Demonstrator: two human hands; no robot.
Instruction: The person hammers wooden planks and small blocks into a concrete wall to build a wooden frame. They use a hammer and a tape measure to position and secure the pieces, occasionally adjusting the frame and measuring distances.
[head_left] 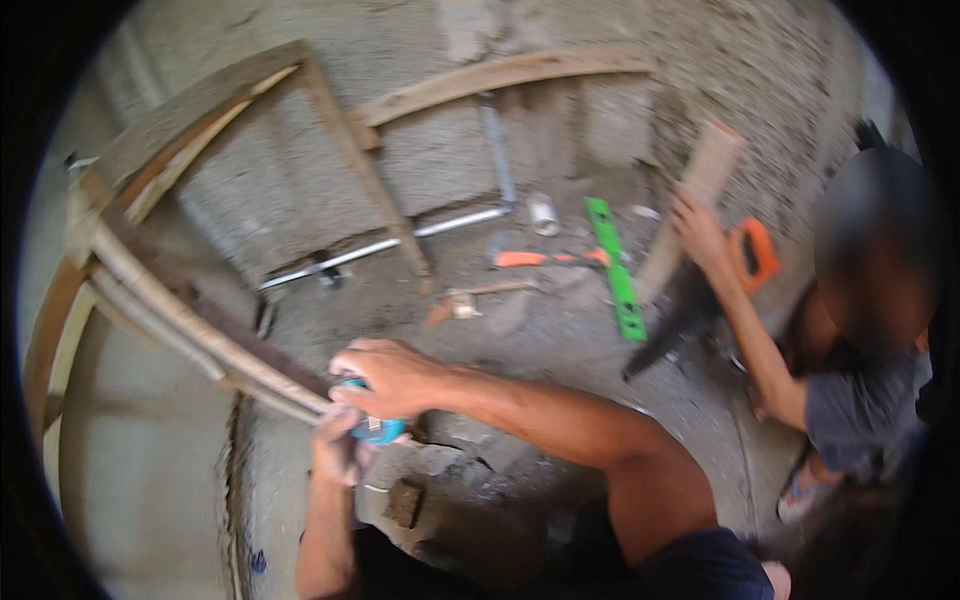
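At the near end of a long wooden beam (205, 305), both my hands come together around a teal-blue tape measure (380, 431). From above, my right hand (388, 375) curls its fingers over the tape measure, close to the beam's end. My left hand (341, 446) is closed against its left side, just below the beam. Fingers and blur hide part of the tape measure's body. The beam belongs to a wooden frame (190, 105) that leans on the rough wall.
On the right, a co-worker's hand (700, 225) steadies a wooden plank (712, 165), near a handsaw with an orange handle (755, 255). A green level (614, 270), an orange-handled tool (525, 259), a hammer (495, 288) and a white can (543, 215) lie on the dusty floor.
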